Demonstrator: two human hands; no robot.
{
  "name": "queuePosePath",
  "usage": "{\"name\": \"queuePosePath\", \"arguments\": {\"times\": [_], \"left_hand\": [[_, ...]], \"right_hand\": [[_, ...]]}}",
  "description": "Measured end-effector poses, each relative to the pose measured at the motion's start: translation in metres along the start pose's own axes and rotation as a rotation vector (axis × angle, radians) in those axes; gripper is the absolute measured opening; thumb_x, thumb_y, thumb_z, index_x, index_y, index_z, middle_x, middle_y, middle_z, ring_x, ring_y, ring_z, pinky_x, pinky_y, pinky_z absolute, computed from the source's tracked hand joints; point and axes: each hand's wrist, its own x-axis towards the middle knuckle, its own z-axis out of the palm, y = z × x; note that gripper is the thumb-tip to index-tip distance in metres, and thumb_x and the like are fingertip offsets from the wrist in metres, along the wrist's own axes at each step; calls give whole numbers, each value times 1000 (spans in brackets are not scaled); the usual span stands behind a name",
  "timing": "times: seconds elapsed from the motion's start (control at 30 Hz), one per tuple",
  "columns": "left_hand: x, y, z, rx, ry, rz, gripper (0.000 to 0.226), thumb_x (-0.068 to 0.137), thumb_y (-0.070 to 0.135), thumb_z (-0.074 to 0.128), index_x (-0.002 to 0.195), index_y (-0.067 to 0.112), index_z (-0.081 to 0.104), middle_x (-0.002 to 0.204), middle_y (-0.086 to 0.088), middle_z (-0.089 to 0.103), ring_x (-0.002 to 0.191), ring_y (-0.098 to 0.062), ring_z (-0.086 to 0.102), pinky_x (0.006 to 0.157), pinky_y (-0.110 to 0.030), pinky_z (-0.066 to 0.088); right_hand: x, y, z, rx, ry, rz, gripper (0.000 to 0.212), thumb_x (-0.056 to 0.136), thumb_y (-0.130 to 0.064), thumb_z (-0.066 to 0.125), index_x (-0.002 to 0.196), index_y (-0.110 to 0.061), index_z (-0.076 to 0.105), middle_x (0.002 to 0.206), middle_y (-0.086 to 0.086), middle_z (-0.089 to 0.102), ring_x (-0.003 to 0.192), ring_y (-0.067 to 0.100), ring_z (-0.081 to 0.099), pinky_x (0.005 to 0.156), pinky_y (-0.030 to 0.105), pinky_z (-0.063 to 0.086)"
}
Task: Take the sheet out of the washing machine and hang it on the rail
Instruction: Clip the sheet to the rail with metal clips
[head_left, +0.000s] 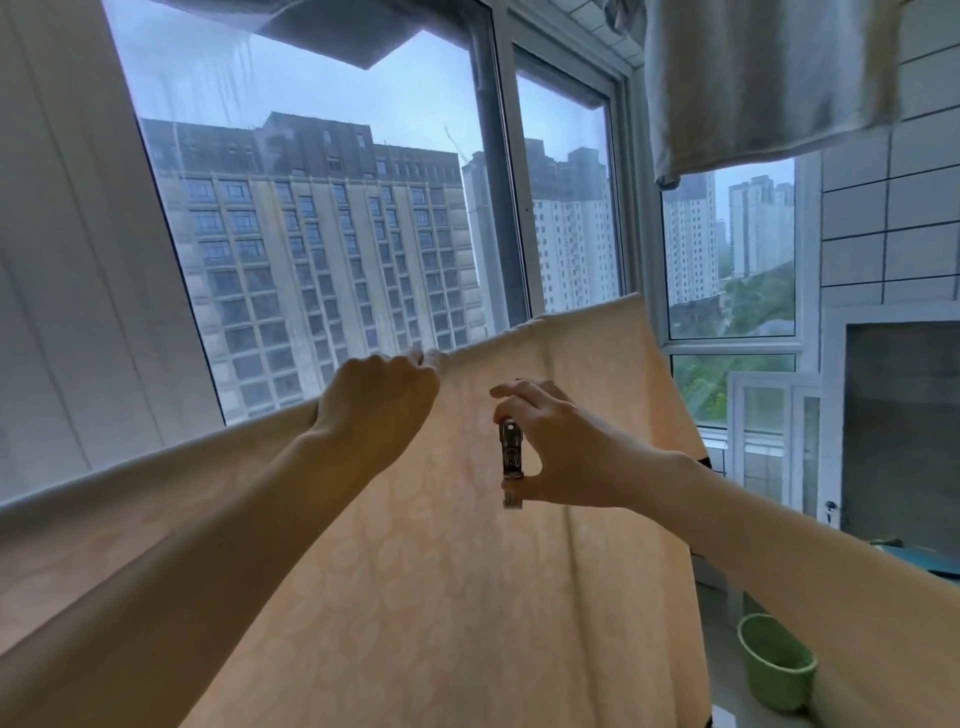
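The pale orange patterned sheet (467, 597) hangs draped over a rail that it hides, its top fold running from lower left up to the right. My left hand (376, 402) grips the sheet's top fold, fingers curled over the edge. My right hand (556, 447) is in front of the sheet, just right of the left hand, and pinches a metal clothes clip (511, 460) between thumb and fingers, held upright.
Big windows (332, 234) face high-rise buildings behind the sheet. A white cloth (763, 78) hangs at the upper right. A white panel (67, 260) stands at the left. A green bucket (774, 660) sits on the floor at the lower right, near a tiled wall.
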Motion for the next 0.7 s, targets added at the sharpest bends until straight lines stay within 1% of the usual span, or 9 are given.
{"name": "queuePosePath", "arguments": {"times": [0.1,0.17,0.3,0.4,0.5,0.63,0.7], "left_hand": [[14,13,2,-27,4,0,58,93,2,52,146,13,31,133,-2,57,92,-20,68,68,-29,52],[24,21,4,-28,0,-5,60,92,0,52,146,12,30,132,-4,57,94,-21,67,70,-30,52],[46,38,11,-26,-27,-38,56,91,0,52,144,12,35,116,-3,63,92,-22,66,70,-32,51],[62,51,19,-24,-29,-70,53,92,1,51,142,14,39,111,-1,64,90,-22,66,69,-31,51],[75,63,23,-17,-35,-103,44,92,5,52,135,15,49,103,0,67,82,-22,68,64,-32,51],[91,75,25,-73,-40,-147,33,97,13,48,130,18,53,98,2,68,76,-21,68,60,-32,49],[97,81,25,-110,-36,-160,25,99,17,46,121,21,56,90,4,67,71,-20,67,59,-33,50]], "right_hand": [[-5,18,-4,-2,1,-1,69,74,-46,75,129,-12,49,146,0,36,138,14,21,109,23,25],[-9,30,-6,6,0,0,69,74,-46,75,128,-12,49,145,0,37,138,15,22,109,24,27],[-19,56,-10,9,-3,-10,68,73,-46,75,127,-13,50,144,0,38,136,15,24,108,23,26],[-27,78,-14,18,-8,-25,68,73,-46,75,127,-13,49,143,0,38,135,16,25,108,22,26],[-33,102,-15,9,-22,-48,70,74,-48,73,129,-13,48,146,1,36,137,17,22,110,24,24],[-38,129,-20,14,-46,-74,69,77,-48,70,131,-11,47,149,3,33,140,18,17,113,27,22],[-40,141,-23,23,-45,-95,69,77,-50,70,130,-12,48,148,3,35,139,18,18,112,26,22]]}}
